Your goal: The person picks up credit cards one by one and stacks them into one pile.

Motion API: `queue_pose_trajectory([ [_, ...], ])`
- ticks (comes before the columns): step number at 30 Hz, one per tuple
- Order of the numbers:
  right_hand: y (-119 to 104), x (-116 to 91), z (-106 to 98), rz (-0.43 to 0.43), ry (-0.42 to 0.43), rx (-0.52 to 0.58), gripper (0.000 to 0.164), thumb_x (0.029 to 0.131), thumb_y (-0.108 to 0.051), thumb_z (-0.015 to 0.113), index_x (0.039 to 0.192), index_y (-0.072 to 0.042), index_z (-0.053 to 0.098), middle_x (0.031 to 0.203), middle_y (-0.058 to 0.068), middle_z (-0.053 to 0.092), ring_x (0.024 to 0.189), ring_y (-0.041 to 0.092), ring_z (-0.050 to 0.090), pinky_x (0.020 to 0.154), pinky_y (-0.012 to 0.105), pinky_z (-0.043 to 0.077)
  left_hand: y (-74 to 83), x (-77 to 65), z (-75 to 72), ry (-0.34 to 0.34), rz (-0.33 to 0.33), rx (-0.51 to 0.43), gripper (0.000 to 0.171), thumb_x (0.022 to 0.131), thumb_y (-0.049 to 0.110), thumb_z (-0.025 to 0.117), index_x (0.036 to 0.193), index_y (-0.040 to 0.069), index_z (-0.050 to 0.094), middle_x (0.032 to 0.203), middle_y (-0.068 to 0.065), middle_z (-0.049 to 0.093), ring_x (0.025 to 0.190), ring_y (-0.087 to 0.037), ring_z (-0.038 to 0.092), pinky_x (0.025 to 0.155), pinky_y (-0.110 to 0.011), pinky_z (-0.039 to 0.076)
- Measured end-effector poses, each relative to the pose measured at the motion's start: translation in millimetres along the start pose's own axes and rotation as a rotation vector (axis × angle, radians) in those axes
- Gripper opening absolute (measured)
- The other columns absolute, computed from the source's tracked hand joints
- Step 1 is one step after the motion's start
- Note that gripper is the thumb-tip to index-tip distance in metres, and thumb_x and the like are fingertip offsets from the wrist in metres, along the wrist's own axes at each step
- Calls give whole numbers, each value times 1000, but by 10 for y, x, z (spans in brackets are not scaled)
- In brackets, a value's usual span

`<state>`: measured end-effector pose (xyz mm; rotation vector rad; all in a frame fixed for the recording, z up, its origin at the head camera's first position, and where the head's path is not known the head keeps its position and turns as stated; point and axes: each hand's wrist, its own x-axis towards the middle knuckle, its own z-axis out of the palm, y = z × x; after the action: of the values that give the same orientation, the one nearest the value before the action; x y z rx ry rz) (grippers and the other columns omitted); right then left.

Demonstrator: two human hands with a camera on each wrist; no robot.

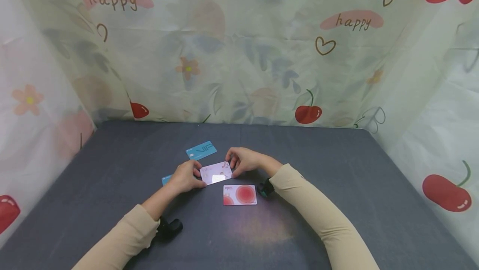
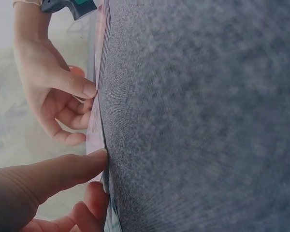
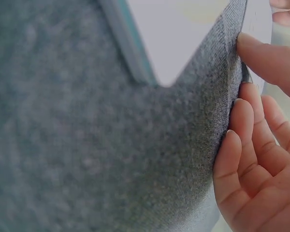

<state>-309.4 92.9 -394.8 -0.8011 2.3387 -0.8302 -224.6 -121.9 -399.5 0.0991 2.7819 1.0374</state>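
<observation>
A pale lilac card [image 1: 212, 171] with a small floral pattern lies between my two hands, low over the dark cloth. My left hand [image 1: 186, 177] holds its left edge between thumb and fingers. At the opposite edge, my right hand [image 1: 245, 160] pinches the card with the thumb near the lower corner. Just in front sits a stack of cards [image 1: 239, 195], its top one white with red circles; its layered edge [image 3: 135, 53] shows in the right wrist view. Behind the left hand, a blue card [image 1: 166, 179] is mostly hidden.
A blue card marked VIP [image 1: 201, 150] lies beyond the lilac one. The table [image 1: 318, 153] is covered in dark grey cloth. Printed fabric walls [image 1: 239, 45] with cherries and flowers enclose its back and sides.
</observation>
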Motion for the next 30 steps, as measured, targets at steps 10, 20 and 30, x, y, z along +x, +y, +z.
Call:
queue_pose_trajectory([
  [10,-18,-75,-80,-15,41,87,50,72,0,75,113,1,48,89,10,59,71,10,57,64,19,46,76,35,-11,71,9,-7,56,69,11,79,118,-4,56,92,-12,66,77,-19,57,70,-30,46],
  [20,-12,-205,-156,-81,104,157,54,73,2,74,118,4,46,89,10,57,73,9,58,67,20,48,105,14,-23,96,55,-179,57,74,3,74,126,-3,50,103,-18,62,78,-21,68,62,-27,52],
  [30,28,-312,-146,-111,182,180,56,73,1,74,121,3,46,92,14,58,74,9,56,69,20,49,106,29,-6,107,104,-307,59,76,1,72,129,-4,48,104,-20,61,80,-22,68,60,-27,51],
])
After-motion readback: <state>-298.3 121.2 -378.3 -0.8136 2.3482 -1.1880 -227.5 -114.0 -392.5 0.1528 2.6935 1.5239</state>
